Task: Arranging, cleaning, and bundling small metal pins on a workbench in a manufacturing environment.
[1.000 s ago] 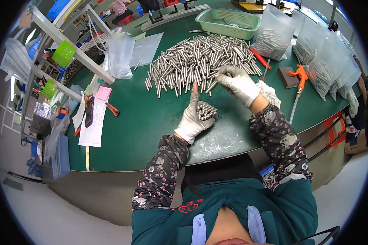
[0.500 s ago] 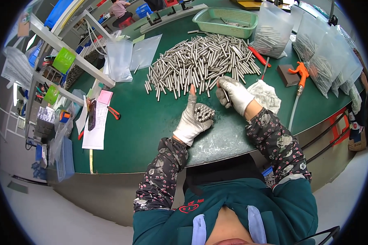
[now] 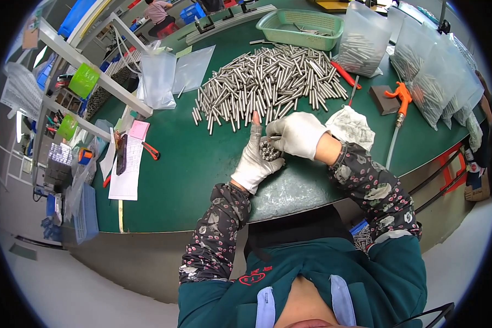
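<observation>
Right hand [image 3: 298, 134] returned, shiny rod bundle [image 3: 268, 150] cupped

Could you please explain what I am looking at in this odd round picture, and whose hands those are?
The picture comes from a wide fisheye camera worn on a person's head, looking down, so straight edges bend. There is no machine: both gloved hands are the wearer's. The left hand cups a bundle of metal rods; the right hand touches the bundle's end. They work over a green table. Behind lies a heap of loose rods, a green basket, clear bags of rods, a crumpled cloth and an orange air gun.
</observation>
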{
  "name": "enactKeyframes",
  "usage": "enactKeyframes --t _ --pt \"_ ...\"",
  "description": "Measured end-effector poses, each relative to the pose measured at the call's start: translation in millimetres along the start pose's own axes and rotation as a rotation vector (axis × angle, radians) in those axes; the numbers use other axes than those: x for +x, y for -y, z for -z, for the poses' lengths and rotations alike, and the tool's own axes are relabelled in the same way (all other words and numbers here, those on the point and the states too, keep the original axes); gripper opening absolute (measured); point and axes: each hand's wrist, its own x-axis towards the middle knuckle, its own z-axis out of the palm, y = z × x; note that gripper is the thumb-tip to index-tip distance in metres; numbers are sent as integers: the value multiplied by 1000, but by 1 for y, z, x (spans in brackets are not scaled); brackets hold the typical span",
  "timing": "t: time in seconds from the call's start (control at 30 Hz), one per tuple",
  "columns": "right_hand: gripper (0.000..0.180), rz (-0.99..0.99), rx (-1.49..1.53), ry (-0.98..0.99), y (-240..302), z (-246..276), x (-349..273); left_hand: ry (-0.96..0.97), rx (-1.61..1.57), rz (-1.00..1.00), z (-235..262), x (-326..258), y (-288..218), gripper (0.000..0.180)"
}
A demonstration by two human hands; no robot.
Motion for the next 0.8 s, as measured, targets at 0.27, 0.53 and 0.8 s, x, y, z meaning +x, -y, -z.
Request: enactKeyframes --t 0.27,0.53,0.8 --pt "23 186 -351 111 9 5 13 -20 56 -7 -3 4 -4 116" --pt "27 381 -553 179 12 7 18 -36 123 -38 -4 2 -11 116" --pt "21 245 -320 121 -1 23 13 -15 33 -8 -4 3 -7 113"
